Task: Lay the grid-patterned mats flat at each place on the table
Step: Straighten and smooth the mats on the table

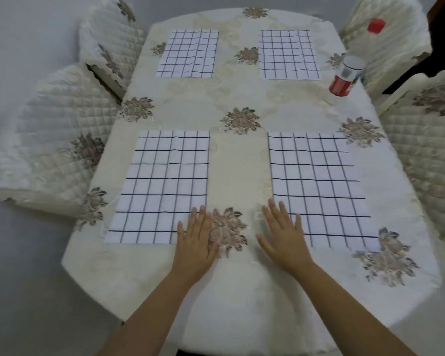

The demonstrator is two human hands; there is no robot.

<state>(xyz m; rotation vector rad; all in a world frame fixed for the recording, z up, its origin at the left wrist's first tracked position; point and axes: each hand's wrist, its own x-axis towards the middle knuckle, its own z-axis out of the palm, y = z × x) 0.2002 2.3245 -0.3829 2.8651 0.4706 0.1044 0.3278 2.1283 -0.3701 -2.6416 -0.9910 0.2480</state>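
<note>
Head view shows one grid-patterned mat unfolded at each of four places on the table [242, 291]: far left mat [188, 53], far right mat [288, 55], near left mat [159, 188], near right mat [316, 186]. Left hand [194, 240] lies flat, fingers straight, on the near left mat's inner near corner; right hand [284, 237], fingers straight and spread, on the near right mat's. Neither holds anything. Laying appears complete; a faint ripple in the far left mat may need smoothing.

White mats [162, 186] are showing dark grid lines. The cream tablecloth [238, 165] is displaying brownish flowers.
</note>
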